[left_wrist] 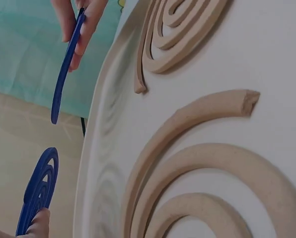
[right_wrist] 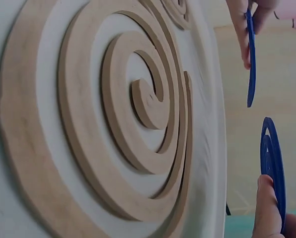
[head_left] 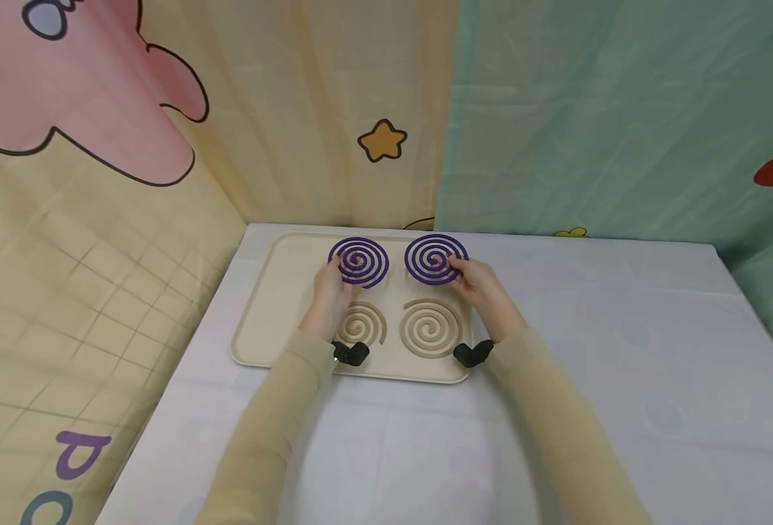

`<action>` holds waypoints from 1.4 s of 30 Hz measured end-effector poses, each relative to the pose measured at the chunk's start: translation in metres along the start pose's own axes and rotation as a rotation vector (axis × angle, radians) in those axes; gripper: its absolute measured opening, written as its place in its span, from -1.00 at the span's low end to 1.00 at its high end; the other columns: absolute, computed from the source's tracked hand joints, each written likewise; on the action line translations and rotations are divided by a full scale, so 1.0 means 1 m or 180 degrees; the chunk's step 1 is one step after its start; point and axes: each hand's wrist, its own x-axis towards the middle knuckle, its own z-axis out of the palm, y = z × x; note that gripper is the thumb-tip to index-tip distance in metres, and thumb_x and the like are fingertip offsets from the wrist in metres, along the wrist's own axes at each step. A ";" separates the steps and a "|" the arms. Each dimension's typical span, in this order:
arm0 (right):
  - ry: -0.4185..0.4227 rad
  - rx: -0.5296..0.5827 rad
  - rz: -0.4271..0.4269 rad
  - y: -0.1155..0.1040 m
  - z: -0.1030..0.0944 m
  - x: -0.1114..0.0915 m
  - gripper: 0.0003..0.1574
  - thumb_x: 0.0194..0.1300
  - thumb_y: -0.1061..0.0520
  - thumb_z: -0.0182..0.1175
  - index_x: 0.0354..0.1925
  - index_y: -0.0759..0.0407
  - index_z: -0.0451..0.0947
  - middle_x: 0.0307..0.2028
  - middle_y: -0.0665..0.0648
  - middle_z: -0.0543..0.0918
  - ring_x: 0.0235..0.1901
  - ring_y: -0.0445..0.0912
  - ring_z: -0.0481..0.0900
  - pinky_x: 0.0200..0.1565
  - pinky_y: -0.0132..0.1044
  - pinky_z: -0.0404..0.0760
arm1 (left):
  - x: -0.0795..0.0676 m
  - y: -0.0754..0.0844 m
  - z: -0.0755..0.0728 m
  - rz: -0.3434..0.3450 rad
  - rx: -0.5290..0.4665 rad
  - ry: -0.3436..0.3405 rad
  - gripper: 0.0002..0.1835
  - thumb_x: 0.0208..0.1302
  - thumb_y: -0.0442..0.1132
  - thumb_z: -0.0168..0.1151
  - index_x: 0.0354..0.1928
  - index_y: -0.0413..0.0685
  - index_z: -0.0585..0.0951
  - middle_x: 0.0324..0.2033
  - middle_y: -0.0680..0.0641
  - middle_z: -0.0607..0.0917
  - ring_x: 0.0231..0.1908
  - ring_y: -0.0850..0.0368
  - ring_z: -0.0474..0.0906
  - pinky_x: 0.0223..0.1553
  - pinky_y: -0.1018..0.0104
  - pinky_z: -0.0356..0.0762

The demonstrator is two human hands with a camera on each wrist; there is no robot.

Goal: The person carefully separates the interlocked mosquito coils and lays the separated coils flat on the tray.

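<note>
My left hand pinches a purple mosquito coil at its left edge, thumb on the face toward me. By its right edge my right hand grips a second purple coil. The two are held up side by side over the far part of the tray, with a gap between them. Seen edge-on in the right wrist view, both coils look thin, flat and blue. Below them, two tan coils lie flat on the cream tray; my left hand and wrist partly cover the left one.
The tray stands on a white-covered table, toward its far left. Behind it hangs a printed cloth backdrop, with another cloth side at the left. A black wrist camera sits at my right wrist, and a similar one at my left.
</note>
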 end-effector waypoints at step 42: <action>0.0539 -0.2898 -0.0762 0.025 0.003 0.031 -0.12 0.41 0.16 0.09 0.50 0.38 -0.07 0.44 0.42 0.18 0.44 0.16 0.20 0.45 -0.09 0.26 | 0.015 0.007 -0.031 0.0763 0.5198 -0.0970 -0.32 0.42 -0.10 0.11 0.44 -0.32 0.21 0.49 -0.39 0.04 0.51 -0.32 -0.15 0.52 -0.11 -0.12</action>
